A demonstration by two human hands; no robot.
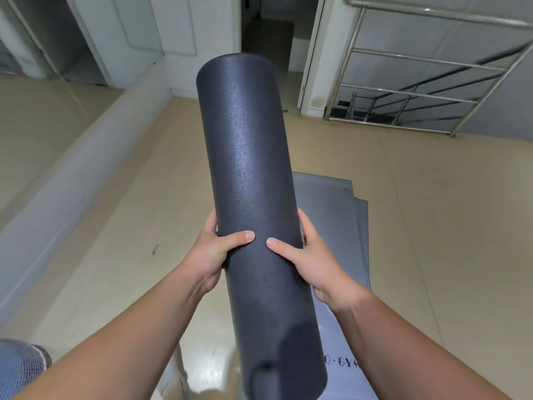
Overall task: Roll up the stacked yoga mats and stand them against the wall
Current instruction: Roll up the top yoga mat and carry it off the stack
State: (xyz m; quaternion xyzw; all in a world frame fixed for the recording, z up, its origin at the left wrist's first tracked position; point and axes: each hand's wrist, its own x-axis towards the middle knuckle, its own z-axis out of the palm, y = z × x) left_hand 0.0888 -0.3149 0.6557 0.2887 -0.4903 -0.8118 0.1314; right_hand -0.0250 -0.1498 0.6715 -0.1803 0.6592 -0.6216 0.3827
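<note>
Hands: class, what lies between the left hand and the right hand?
The rolled mat, gripped by the left hand and right hand, seen in the head view.

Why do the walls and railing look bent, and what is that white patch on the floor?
Head view: the wide-angle lens bends the steel railing and the wall; the white patch is light glaring off the glossy floor; the rolled yoga mat shows a soft sheen along its length; the bottom edge looks smeared.

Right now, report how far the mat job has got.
Done: one rolled mat. In hand: the left hand and right hand grip it in the air, not yet set down. Left: the flat mats on the floor need rolling.
</note>
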